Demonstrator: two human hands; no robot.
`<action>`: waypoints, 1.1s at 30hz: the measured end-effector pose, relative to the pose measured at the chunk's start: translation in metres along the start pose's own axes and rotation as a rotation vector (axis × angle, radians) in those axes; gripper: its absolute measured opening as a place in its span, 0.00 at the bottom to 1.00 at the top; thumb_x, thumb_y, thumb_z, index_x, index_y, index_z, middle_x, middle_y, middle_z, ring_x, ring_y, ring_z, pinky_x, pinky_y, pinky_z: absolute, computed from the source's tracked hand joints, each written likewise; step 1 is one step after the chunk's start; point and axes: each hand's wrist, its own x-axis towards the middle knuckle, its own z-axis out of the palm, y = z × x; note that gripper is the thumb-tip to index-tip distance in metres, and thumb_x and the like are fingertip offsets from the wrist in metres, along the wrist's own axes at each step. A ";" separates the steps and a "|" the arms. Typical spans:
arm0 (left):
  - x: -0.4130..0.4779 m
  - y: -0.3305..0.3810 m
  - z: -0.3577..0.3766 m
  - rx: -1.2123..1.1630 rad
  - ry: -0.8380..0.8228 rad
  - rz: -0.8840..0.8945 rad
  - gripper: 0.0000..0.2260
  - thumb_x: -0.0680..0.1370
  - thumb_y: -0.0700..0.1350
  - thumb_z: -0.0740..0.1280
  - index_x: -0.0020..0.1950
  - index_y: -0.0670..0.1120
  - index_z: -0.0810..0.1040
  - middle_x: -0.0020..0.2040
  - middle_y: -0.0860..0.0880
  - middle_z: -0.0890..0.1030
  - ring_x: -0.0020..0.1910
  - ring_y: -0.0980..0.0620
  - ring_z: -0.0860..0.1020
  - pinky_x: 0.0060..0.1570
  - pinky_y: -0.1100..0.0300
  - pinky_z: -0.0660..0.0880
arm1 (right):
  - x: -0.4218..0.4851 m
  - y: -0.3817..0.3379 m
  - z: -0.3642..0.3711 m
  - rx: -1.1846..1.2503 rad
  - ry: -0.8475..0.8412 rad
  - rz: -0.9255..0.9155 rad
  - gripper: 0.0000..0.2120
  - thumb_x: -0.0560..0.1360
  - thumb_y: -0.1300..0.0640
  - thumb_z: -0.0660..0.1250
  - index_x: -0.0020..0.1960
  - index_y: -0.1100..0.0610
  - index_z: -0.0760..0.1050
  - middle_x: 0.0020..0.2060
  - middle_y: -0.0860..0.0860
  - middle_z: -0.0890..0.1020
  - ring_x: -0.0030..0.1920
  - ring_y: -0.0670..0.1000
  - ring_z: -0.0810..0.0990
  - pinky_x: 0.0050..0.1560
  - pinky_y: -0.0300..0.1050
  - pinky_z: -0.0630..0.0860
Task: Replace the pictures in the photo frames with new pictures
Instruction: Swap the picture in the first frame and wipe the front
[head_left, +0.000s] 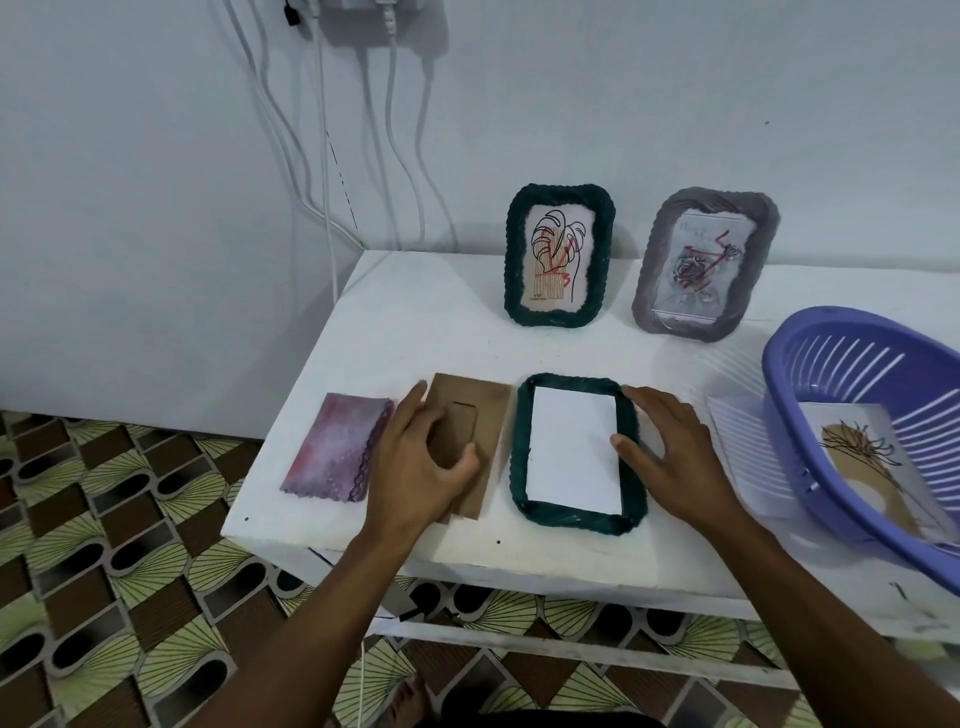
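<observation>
Dark green woven photo frame: face-down on white tabletop, white sheet inside.
Left hand: grips brown cardboard backing board, likely to refit.
Right hand: spread flat, steadying frame.

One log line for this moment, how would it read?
left hand: holds board | right hand: on frame, thumb on paper

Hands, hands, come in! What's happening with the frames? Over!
Left hand grips brown backing board. Right hand steadies flat green frame, thumb on white paper inside. Nothing blocking. Over.
</observation>
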 end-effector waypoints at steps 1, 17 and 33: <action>0.002 0.003 -0.002 -0.011 0.029 0.014 0.24 0.69 0.59 0.68 0.60 0.46 0.79 0.74 0.52 0.68 0.68 0.53 0.70 0.64 0.54 0.72 | 0.000 -0.004 0.000 0.017 0.031 -0.010 0.25 0.77 0.42 0.62 0.72 0.48 0.66 0.66 0.42 0.70 0.66 0.46 0.65 0.66 0.42 0.58; 0.032 0.076 0.027 -0.463 -0.204 0.065 0.12 0.77 0.46 0.69 0.60 0.50 0.79 0.62 0.54 0.79 0.58 0.59 0.77 0.60 0.55 0.76 | 0.017 -0.051 -0.020 0.556 0.127 0.238 0.08 0.74 0.58 0.72 0.52 0.48 0.83 0.49 0.44 0.84 0.52 0.43 0.81 0.51 0.41 0.76; 0.030 0.044 0.049 -0.341 -0.281 0.150 0.12 0.75 0.41 0.72 0.57 0.53 0.81 0.53 0.60 0.79 0.55 0.65 0.73 0.56 0.76 0.65 | 0.015 -0.032 -0.009 0.586 -0.004 0.295 0.09 0.74 0.61 0.71 0.51 0.50 0.82 0.46 0.45 0.84 0.45 0.36 0.80 0.50 0.38 0.72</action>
